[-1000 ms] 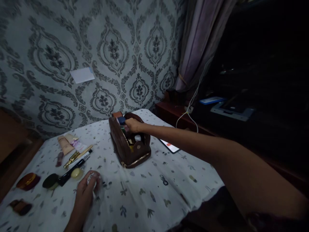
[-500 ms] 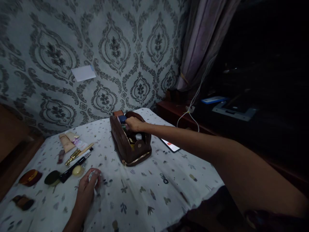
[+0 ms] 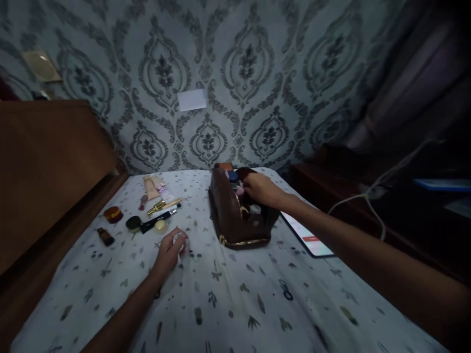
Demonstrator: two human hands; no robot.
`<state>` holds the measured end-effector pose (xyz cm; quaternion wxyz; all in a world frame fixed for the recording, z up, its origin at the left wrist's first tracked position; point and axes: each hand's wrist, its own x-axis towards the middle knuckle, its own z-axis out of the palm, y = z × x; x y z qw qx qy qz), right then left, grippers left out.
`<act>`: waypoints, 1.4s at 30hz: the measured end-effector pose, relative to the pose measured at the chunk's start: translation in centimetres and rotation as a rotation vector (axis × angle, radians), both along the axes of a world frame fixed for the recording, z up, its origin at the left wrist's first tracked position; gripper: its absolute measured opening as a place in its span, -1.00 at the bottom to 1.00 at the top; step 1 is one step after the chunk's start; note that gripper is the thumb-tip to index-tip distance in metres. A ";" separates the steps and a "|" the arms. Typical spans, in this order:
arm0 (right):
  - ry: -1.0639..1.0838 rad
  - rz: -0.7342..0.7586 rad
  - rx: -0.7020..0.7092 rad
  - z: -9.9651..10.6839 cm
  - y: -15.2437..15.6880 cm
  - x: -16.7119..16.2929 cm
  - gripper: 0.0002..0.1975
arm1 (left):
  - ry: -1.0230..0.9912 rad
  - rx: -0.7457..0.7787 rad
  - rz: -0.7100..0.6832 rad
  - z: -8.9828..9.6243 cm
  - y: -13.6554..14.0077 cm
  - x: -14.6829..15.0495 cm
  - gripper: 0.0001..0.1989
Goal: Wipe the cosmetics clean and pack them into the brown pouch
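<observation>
The brown toiletry bag stands unzipped on the patterned white cloth, several items inside it. My right hand reaches over its right side, fingers curled down into the opening beside a small pink item. What those fingertips hold is hidden. A blue-lidded item and a white cap also show in the bag. Left of the bag, my left hand rests low over the cloth, closed around a small white round item. The cream-yellow round jar is just beyond it.
Cosmetics lie at the left: squeeze tubes, a gold tube, a black tube, a dark green jar, an amber jar and a small brown bottle. A lit tablet lies right, under my forearm.
My view has swung left, so everything sits further right in the picture. My right hand has moved from the blue-lidded item toward the pink one. My left hand keeps the white item.
</observation>
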<state>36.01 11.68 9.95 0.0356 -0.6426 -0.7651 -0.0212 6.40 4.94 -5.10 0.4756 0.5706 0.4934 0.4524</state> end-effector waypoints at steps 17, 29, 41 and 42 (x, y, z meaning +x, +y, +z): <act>0.636 0.719 0.219 -10.2 -9.6 -11.7 -0.77 | 0.238 0.172 0.258 4.6 3.7 -8.4 -0.61; 0.896 0.588 -0.155 -13.0 -9.3 -17.8 -0.83 | 1.107 0.040 0.488 6.7 11.8 -22.2 -0.60; 1.101 0.367 -0.273 -16.6 -9.0 -19.0 -0.85 | 1.340 -0.031 0.347 6.0 12.4 -21.2 -0.69; 1.121 0.361 -0.283 -16.5 -9.0 -18.9 -0.85 | 1.333 -0.014 0.363 6.4 12.1 -21.0 -0.70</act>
